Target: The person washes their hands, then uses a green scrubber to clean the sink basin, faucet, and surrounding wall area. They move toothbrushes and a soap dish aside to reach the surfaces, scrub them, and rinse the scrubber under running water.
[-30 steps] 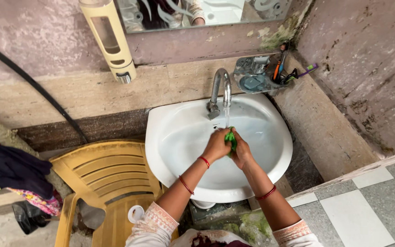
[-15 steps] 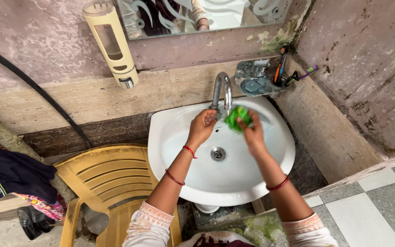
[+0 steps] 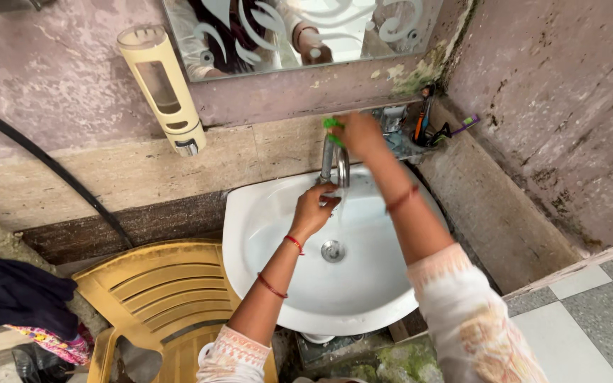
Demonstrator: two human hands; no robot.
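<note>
My right hand is raised above the tap, gripping a green scrub pad whose edge pokes out to the left of the fingers. My left hand reaches to the base of the chrome tap, its fingers curled at the tap's handle. Water runs from the spout beside that hand. Below both hands lies the white wash basin with its drain in the middle.
A cream soap dispenser hangs on the wall at left, under a mirror. A metal holder with toothbrushes sits in the right corner. A yellow plastic chair stands left of the basin, a black hose and dark clothes further left.
My right hand has carried the green pad up from the water stream to above the tap. My left hand has let go of the pad and moved to the tap's base.
</note>
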